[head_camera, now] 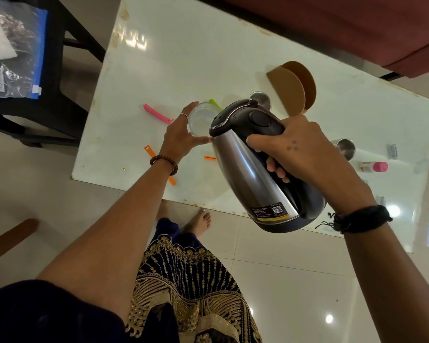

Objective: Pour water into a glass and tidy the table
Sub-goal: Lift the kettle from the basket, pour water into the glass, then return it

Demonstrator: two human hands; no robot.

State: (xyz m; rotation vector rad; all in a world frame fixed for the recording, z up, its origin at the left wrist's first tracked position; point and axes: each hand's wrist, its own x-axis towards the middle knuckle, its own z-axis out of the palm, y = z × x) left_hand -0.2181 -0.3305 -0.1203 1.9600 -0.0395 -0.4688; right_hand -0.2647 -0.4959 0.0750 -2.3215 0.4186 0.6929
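The clear glass stands on the white table, the left hand in a curled grip around it. At its 3 o'clock, the right hand holds the tilted steel kettle, grip wrapped tight around the handle, spout over the glass.

Counts: 1 electric kettle, 1 clear glass, 2 steel tumblers, 2 round brown coasters, 1 pink-capped bottle. Clips on tabletop: 1 pink, 1 green, approx. 3 orange. Also 2 hands, 1 zip bag w/ blue strip.
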